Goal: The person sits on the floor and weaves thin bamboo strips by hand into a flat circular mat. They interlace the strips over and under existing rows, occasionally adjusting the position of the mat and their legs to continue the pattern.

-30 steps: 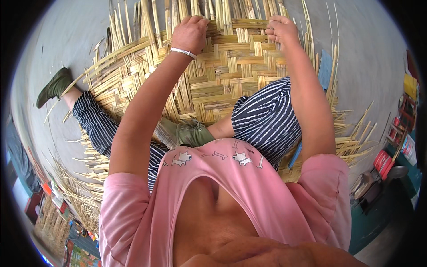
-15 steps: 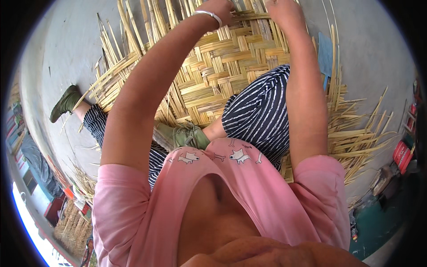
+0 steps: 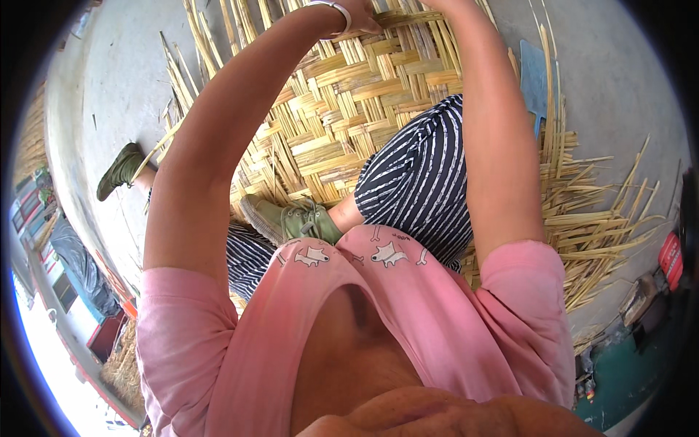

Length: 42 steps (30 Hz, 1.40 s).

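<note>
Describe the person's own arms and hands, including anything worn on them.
The left arm and right arm are bare below short, loose pink sleeves. A thin, pale, shiny bracelet circles the left wrist; no band shows on the right arm. The left hand and right hand show no gloves, though the upper edge cuts both off.

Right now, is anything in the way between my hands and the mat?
Nothing visible is. Your left hand is right at the mat's far part; the right hand is partly cut off by the picture's top edge, so its fingers can't be checked. Your bent knee and shoe are nearer your body.
</note>
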### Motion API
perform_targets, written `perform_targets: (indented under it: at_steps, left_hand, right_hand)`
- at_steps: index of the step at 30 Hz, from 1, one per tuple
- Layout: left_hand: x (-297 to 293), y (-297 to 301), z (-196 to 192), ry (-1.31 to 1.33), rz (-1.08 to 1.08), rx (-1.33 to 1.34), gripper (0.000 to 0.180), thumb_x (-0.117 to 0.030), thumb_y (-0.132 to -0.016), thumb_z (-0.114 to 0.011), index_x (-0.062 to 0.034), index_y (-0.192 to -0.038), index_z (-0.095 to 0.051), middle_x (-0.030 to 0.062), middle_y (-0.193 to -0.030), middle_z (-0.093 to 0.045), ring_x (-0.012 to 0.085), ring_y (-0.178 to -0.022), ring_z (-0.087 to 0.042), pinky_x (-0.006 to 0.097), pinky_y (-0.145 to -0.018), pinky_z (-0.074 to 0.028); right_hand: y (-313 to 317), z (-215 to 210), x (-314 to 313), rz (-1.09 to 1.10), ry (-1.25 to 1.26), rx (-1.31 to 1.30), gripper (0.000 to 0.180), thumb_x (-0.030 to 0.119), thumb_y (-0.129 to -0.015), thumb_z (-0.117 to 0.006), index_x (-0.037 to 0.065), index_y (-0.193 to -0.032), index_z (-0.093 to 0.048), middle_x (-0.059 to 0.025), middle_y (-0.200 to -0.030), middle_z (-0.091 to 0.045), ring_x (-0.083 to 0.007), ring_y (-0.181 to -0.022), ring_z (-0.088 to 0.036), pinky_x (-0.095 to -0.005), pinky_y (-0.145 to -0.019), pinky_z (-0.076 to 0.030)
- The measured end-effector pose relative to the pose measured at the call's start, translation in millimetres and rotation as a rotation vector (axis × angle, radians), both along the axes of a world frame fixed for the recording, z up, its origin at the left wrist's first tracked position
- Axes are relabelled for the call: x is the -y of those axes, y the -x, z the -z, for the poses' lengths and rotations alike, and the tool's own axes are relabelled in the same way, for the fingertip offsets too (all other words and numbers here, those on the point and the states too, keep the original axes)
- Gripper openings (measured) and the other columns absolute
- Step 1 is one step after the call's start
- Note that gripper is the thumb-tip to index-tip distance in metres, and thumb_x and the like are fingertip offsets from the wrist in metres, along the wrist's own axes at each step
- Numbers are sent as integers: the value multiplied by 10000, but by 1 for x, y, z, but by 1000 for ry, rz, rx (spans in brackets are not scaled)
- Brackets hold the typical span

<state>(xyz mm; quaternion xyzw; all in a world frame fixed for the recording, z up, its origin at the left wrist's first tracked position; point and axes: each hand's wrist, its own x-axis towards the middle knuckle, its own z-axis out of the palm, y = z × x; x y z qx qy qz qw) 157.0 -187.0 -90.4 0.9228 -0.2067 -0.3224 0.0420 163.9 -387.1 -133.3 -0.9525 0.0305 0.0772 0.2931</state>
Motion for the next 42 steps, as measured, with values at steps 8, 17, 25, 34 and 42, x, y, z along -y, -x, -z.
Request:
perform_targets:
  at_steps: [8, 17, 25, 34, 42]
  left_hand:
    - [-3, 43, -16, 161, -317, 243, 281, -353, -799, -755, -119, -949, -792, 171, -925, -752, 359, -881, -722, 468, -814, -566]
    - [-6, 51, 9, 290, -586, 433, 285, -366, -805, -740, -93, -873, -786, 202, -851, -735, 394, -832, -716, 491, -795, -564]
    - [-7, 56, 12, 378, -756, 467, 269, -316, -810, -699, -95, -926, -797, 218, -867, -735, 393, -856, -725, 473, -812, -569]
    - [-5, 56, 14, 380, -845, 480, 293, -300, -808, -667, -103, -981, -798, 237, -926, -734, 402, -906, -726, 475, -839, -569]
    - [-8, 53, 19, 381, -931, 415, 212, -229, -823, -663, -57, -923, -736, 202, -956, -742, 389, -955, -718, 460, -850, -576]
  right_hand:
    - [-16, 27, -4, 295, -662, -285, 693, 626, -972, -564, -25, -1143, -730, -213, -1060, -747, -291, -967, -711, -454, -799, -547]
    - [-24, 17, -28, 216, -734, -270, 679, 643, -992, -538, 43, -1254, -718, -155, -1252, -703, -272, -1201, -609, -433, -997, -478]
    - [-10, 20, -40, 175, -1204, -274, 438, 392, -927, -771, 22, -1143, -678, -70, -945, -702, -165, -888, -659, -376, -703, -568]
    - [-4, 6, -43, 189, -1387, -464, 409, 215, -908, -793, 14, -1205, -597, -103, -916, -715, -225, -711, -708, -393, -596, -603]
    - [-2, 5, -45, 172, -1314, -462, 271, 167, -924, -755, 20, -1117, -635, -117, -906, -726, -230, -749, -725, -384, -605, -618]
